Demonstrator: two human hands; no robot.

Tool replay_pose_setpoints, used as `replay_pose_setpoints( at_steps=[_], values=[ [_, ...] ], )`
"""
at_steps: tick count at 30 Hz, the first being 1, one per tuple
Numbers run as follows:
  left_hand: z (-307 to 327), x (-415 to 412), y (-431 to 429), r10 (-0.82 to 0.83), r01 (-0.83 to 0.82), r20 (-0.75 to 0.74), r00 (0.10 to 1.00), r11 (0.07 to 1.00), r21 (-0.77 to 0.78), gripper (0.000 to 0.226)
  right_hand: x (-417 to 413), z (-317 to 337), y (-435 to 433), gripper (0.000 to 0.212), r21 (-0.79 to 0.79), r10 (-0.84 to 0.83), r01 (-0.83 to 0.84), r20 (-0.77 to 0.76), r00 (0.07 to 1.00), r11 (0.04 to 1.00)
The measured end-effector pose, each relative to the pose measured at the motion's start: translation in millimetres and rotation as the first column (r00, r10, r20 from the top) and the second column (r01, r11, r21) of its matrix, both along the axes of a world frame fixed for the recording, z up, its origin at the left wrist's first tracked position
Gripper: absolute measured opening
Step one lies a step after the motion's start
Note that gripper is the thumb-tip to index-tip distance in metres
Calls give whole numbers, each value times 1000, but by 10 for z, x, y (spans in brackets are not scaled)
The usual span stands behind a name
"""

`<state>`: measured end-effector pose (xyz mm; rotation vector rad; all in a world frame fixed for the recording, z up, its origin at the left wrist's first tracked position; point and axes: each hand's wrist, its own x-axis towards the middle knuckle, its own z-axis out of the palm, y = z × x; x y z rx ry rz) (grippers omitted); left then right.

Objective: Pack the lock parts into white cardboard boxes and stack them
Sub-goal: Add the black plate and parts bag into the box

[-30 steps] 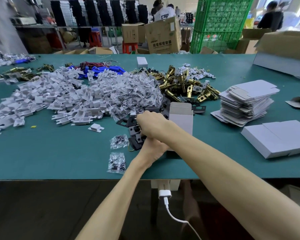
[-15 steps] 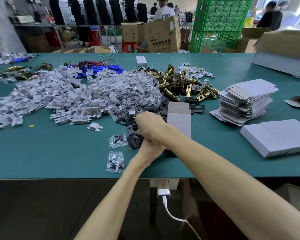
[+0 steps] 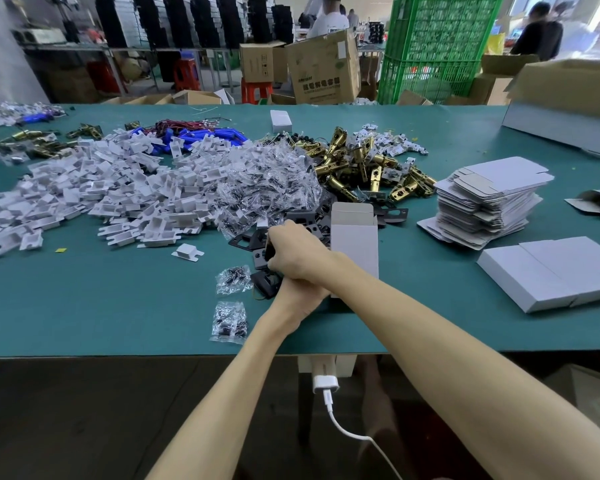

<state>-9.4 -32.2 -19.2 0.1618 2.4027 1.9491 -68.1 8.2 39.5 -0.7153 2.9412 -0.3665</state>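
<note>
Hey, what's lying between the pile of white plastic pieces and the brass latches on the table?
The head view shows a heap of small clear bags holding dark bits, butting against the white plastic pieces and the brass latches.

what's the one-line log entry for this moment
right hand: grips black plate | left hand: under right wrist, grip hidden | white box: open, beside hands

Green table (image 3: pixel 118 306), pretty cluttered. An open box (image 3: pixel 354 244) lies mid-table. Just left of it there's a scatter of black plates (image 3: pixel 253 240), and further left a huge heap of white clips (image 3: pixel 101 195). Behind it to the left is a pile of clear bags (image 3: pixel 267 185), behind to the right brass latches (image 3: pixel 364 168). Right of it sit stacked flat blanks (image 3: pixel 482 199) and some made-up boxes (image 3: pixel 551 271). Two loose bags (image 3: pixel 229 322) lie near-left of it.
</note>
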Motion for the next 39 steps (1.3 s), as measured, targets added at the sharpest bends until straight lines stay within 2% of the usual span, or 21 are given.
replay_pose_setpoints(
  at_steps=[3, 7, 9, 11, 14, 16, 19, 21, 23, 26, 28, 31, 34, 36, 39],
  values=[
    [1, -5, 7, 15, -16, 18, 1000, 999, 45, 25, 4, -31, 50, 10, -123, -56, 54, -11, 998, 991],
    [-9, -25, 22, 34, -34, 6, 999, 997, 68, 30, 8, -43, 118, 23, -333, -66, 56, -19, 998, 941],
    [-3, -40, 21, 31, -29, -24, 999, 996, 81, 27, 38, -21, 137, 15, -509, -88, 63, -26, 996, 858],
    [16, -41, 15, 21, -16, -54, 998, 995, 96, 20, 88, 16, 178, 6, -671, -137, 115, 20, 990, 733],
    [25, -40, 6, -5, 13, -75, 997, 995, 98, 18, 155, 126, 291, 17, -821, -123, 227, 191, 974, 525],
    [12, -45, 2, -21, 30, -84, 996, 994, 105, 22, 202, 219, 370, 14, -844, -78, 247, 239, 968, 476],
    [10, -47, 0, -41, 53, -83, 996, 988, 148, 35, 269, 368, 489, 41, -882, 0, 218, 241, 971, 418],
    [18, -39, 7, -50, 61, -63, 997, 980, 192, 44, 295, 468, 617, 35, -905, 22, 160, 184, 983, 395],
    [19, -39, 10, -52, 60, -40, 998, 971, 234, 46, 288, 558, 756, 26, -895, -20, 131, 135, 991, 427],
    [20, -43, 14, -51, 56, -24, 998, 964, 259, 43, 213, 646, 972, 24, -846, -136, 141, 82, 987, 515],
    [14, -43, 10, -58, 63, -28, 998, 963, 264, 45, 165, 679, 1106, 24, -773, -182, 126, 14, 983, 622],
    [11, -44, -2, -71, 81, -50, 996, 961, 263, 49, 125, 681, 1265, 22, -581, -224, 120, -110, 968, 805],
    [9, -44, -7, -76, 90, -60, 995, 961, 262, 48, 129, 701, 1351, 13, -468, -221, 108, -194, 956, 877],
    [3, -47, -11, -74, 87, -62, 995, 961, 261, 47, 148, 709, 1377, 19, -407, -226, 112, -245, 943, 906],
    [2, -48, -10, -69, 82, -57, 996, 960, 266, 45, 162, 707, 1419, 26, -361, -206, 112, -234, 950, 926]
  ],
)
